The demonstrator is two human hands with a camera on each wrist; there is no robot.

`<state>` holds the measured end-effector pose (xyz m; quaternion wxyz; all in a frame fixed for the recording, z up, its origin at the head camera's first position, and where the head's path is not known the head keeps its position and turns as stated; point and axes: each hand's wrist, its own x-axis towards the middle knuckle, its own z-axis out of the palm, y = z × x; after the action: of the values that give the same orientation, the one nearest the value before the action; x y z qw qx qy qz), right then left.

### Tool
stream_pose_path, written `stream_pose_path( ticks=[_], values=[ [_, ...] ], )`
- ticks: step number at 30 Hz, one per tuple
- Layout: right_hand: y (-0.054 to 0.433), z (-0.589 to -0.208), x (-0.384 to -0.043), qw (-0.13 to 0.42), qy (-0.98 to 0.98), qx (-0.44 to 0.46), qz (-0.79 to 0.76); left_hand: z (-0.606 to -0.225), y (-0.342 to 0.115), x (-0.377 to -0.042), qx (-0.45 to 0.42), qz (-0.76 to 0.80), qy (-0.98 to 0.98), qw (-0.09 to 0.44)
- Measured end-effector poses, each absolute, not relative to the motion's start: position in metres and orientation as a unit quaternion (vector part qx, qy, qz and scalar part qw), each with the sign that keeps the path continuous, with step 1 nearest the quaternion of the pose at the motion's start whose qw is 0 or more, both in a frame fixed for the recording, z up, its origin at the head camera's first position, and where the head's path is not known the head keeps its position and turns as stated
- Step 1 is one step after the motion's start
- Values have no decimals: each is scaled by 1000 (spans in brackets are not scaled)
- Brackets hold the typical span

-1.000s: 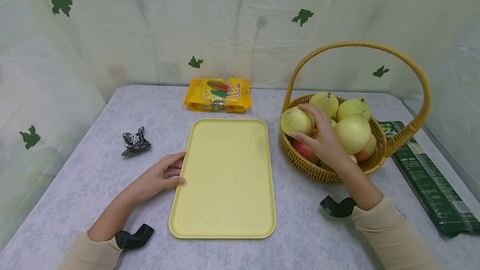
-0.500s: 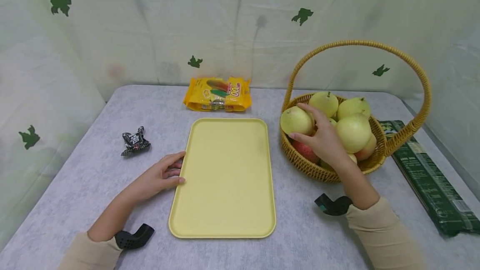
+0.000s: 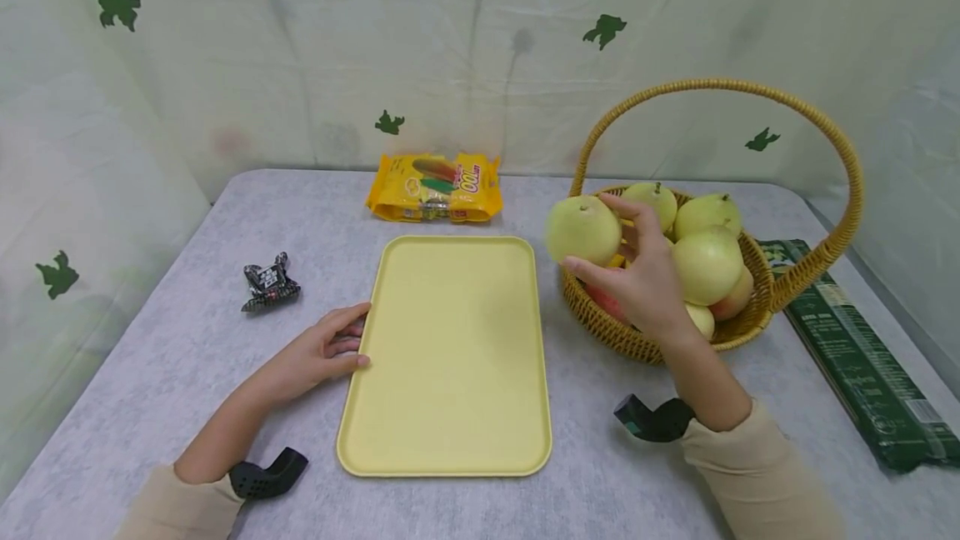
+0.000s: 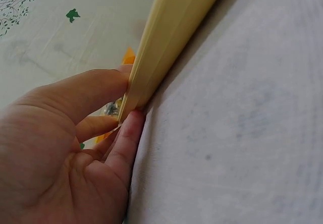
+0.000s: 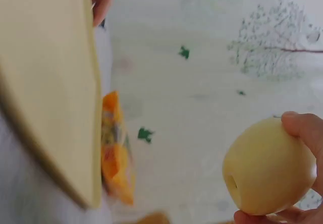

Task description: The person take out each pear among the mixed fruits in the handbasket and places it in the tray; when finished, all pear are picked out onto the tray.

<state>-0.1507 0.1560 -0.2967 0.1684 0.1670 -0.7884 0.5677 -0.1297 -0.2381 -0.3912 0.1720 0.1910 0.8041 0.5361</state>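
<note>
My right hand [image 3: 641,277] holds a round yellow-green pear [image 3: 583,230] between thumb and fingers, over the left rim of a wicker basket [image 3: 607,338]. In the right wrist view the same pear [image 5: 270,166] is up off the other fruit, its blossom end facing left. Several more pears [image 3: 707,265] and reddish fruit [image 3: 606,302] lie in the basket, partly hidden by the hand. My left hand [image 3: 318,357] rests at the left edge of a pale yellow tray [image 3: 446,357]. Its spread thumb and fingers touch the rim [image 4: 146,67] in the left wrist view.
A yellow snack bag [image 3: 437,188] lies behind the tray. At the left is a small black wrapped packet [image 3: 272,282]. A long dark green package [image 3: 862,365] lies right of the basket, whose tall handle [image 3: 720,86] arches above the fruit. A pale curtain hangs behind the table.
My right hand has lifted the pear off the pile and moved it slightly left and up, past the basket rim. The left hand and the tray stay put.
</note>
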Motion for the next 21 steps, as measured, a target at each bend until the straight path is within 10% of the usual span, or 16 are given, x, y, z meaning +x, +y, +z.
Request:
stream_pose_path(
  ticks=[21],
  values=[
    [34, -355, -214, -47, -725, 125, 675, -391, -238, -129, 193, 536, 803, 173]
  ],
)
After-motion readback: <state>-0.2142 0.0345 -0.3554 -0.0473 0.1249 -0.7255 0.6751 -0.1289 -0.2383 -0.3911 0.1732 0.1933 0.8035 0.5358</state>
